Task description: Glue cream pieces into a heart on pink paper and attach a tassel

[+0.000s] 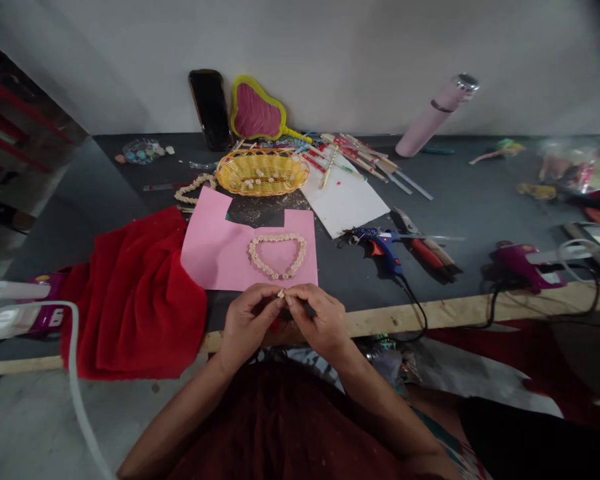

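Cream-coloured piece [281,293] sat pinched between fingertips of left hand [247,323] and right hand [323,320], pale loop [279,238] at twelve o'clock, yellow basket [263,192] holding small bits [259,181] beyond.

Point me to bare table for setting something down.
The table is bare at right, between the pliers and purple device, back toward the flask; at left, between the red cloth and clear bag. Crowded: around the basket and sticks.

The scene is dimly and rather flatly lit; the light's source cannot be made out. Soft shadows are cast on the grey counter [485,200]. The upper right corner is darkened, the side edges are stretched, the plastic bag [565,167] is blurred, and the small pale piece [281,293] is softly rendered.
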The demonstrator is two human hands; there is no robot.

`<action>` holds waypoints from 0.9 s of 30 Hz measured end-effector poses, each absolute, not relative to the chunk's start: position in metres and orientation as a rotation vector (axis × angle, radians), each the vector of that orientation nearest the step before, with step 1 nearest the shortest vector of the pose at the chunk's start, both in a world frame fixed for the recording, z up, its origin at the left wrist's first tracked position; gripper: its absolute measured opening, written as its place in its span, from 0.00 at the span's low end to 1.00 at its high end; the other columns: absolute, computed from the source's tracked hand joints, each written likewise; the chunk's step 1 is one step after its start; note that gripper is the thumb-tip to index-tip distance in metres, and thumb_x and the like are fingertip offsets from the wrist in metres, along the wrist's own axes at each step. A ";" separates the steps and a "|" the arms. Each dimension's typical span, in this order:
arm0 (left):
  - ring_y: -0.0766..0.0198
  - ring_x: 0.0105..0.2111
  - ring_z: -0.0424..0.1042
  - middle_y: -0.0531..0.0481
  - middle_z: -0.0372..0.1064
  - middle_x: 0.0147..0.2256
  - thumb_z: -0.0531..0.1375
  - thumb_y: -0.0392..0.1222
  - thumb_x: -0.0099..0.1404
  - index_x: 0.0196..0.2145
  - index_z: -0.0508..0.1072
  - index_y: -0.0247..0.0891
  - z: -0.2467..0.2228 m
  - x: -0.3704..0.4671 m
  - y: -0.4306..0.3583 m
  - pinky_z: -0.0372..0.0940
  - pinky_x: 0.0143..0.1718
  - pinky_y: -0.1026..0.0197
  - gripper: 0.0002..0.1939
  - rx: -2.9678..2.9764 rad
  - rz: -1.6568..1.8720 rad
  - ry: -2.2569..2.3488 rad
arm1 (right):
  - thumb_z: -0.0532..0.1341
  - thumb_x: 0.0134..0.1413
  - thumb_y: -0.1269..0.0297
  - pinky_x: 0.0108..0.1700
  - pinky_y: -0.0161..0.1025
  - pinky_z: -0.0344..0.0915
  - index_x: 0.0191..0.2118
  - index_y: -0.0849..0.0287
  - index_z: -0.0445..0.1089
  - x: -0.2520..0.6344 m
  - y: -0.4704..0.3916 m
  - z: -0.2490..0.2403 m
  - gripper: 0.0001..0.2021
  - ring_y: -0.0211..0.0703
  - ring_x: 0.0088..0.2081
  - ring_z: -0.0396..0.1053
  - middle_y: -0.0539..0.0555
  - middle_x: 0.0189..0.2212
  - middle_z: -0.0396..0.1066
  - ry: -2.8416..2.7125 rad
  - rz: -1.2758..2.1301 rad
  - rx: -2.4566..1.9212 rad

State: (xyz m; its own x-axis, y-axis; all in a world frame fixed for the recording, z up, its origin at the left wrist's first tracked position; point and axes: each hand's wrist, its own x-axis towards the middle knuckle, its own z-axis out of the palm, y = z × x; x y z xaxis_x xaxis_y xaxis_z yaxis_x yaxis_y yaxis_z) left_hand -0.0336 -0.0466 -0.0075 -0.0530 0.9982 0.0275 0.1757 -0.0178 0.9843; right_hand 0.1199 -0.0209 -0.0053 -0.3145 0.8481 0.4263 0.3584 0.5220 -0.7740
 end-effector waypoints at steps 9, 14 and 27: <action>0.68 0.34 0.72 0.52 0.74 0.35 0.59 0.40 0.64 0.38 0.76 0.40 -0.007 -0.036 -0.046 0.66 0.37 0.67 0.06 1.396 1.161 1.403 | 0.57 0.61 0.69 0.39 0.34 0.72 0.44 0.54 0.71 0.127 -0.022 -0.006 0.08 0.37 0.35 0.74 0.51 0.35 0.76 -1.881 0.841 -1.042; 0.67 0.36 0.72 0.51 0.74 0.36 0.59 0.38 0.64 0.39 0.75 0.40 -0.007 -0.036 -0.046 0.66 0.39 0.66 0.06 1.484 1.187 1.416 | 0.58 0.60 0.70 0.41 0.34 0.72 0.42 0.54 0.71 0.126 -0.020 -0.003 0.08 0.37 0.37 0.75 0.50 0.35 0.77 -1.935 0.687 -0.970; 0.68 0.37 0.73 0.51 0.74 0.37 0.58 0.35 0.64 0.39 0.74 0.40 -0.011 -0.037 -0.048 0.66 0.41 0.66 0.07 1.646 1.207 1.437 | 0.56 0.60 0.72 0.41 0.37 0.71 0.41 0.57 0.67 0.129 -0.016 -0.007 0.07 0.41 0.37 0.74 0.55 0.34 0.76 -2.134 0.463 -0.907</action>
